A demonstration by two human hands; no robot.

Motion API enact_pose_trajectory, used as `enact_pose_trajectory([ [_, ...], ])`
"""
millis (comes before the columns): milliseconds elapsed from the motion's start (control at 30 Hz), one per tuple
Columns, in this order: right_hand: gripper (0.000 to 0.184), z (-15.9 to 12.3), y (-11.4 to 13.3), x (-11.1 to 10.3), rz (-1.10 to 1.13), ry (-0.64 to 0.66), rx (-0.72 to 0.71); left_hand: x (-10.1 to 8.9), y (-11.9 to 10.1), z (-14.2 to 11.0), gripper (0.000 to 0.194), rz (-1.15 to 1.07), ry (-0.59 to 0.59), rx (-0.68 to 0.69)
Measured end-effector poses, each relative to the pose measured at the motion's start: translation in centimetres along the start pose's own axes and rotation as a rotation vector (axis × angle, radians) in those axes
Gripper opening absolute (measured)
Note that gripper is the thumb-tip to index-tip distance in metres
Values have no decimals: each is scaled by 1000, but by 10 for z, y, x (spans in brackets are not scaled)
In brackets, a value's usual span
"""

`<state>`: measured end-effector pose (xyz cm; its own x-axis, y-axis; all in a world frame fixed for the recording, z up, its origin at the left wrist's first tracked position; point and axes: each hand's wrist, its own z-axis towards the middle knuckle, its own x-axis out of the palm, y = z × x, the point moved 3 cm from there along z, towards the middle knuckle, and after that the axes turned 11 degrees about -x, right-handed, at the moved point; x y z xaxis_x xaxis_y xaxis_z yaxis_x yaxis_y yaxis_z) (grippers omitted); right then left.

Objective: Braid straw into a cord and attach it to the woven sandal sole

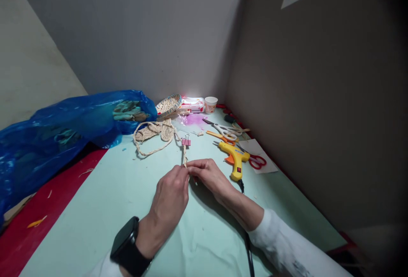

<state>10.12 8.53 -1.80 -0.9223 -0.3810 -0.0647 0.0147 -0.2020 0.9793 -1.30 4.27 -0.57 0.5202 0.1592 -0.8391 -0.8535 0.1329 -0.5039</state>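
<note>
A pale braided cord [184, 152] runs toward me from a pink binder clip [186, 142], and its near end disappears between my fingers. My left hand [172, 189] pinches the braid from the left, fingers closed and mostly hidden behind its back. From the right, my right hand [208, 175] closes thumb and forefinger on the same strands, touching the left fingertips. Beyond the clip, the cord joins a coiled bundle of braided rope [156, 132], with one loop spread out to the left. How the strands cross inside my fingers cannot be seen.
A yellow glue gun [235, 158] lies to the right, its black cable running toward me. Scissors with red handles [257, 162] and white handles [227, 132] are near it. A blue plastic bag [79, 119] fills the left. Behind stand a woven basket [168, 106] and a paper cup [211, 105].
</note>
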Motion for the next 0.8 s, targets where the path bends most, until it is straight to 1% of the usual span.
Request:
enact_pose_trajectory([
  [167, 22, 0, -3, -1, 28, -40, 29, 0, 2, 1, 28, 44, -3, 27],
  [267, 27, 1, -6, -2, 15, -61, 37, -3, 0, 1, 29, 21, 7, 20],
  [333, 28, 1, -9, -3, 1, -73, 35, -7, -1, 2, 26, -15, 25, 9],
  [433, 28, 1, -11, -3, -19, -73, 32, -16, 3, 8, 24, -91, 29, -53],
  [533, 29, 1, -11, -2, -36, -53, 27, -23, 13, 17, 20, -190, 9, -175],
  [600, 28, 1, -10, -2, -50, -32, 18, -20, 21, 23, 16, -283, 86, -237],
  [700, 25, 0, -8, -3, -87, 10, 1, -10, 29, 28, 17, -429, 271, -279],
  [733, 24, 0, -7, -3, -108, 24, -4, -7, 30, 29, 16, -467, 308, -285],
  [800, 24, 0, -6, -3, -165, 41, -15, -4, 33, 30, 13, -520, 338, -291],
])
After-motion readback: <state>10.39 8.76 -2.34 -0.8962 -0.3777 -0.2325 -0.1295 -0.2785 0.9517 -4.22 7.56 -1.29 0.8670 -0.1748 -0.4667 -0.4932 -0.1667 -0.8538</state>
